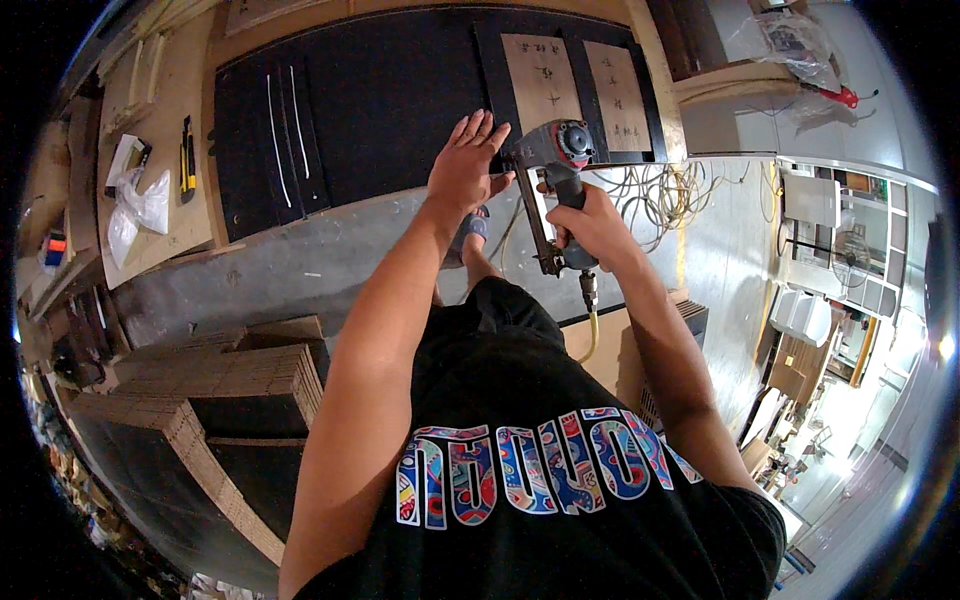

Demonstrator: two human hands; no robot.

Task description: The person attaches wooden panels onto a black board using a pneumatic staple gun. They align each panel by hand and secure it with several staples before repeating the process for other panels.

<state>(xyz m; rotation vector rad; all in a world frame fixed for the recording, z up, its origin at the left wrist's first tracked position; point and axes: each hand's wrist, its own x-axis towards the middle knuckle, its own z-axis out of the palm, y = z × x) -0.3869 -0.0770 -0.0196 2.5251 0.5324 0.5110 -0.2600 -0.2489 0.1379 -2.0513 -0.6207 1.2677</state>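
My right hand (597, 222) is wrapped round the grip of a grey and black air nail gun (552, 145) with a red ring at its head. The gun's nose end is by the near edge of a black frame (493, 75), beside my left thumb. My left hand (467, 165) lies with its fingers stretched out at the near edge of a large black board (390, 95). The frame rests on the board's right part, around light wood panels (541, 75) with handwriting on them. Two thin white strips (277, 140) lie on black pieces at the left.
A yellowish air hose (594, 335) hangs from the gun, and more hose (655, 200) lies coiled on the floor. A yellow and black utility knife (187, 160) and a plastic bag (145, 205) are on the bench at the left. Stacked boards (240, 375) stand at lower left.
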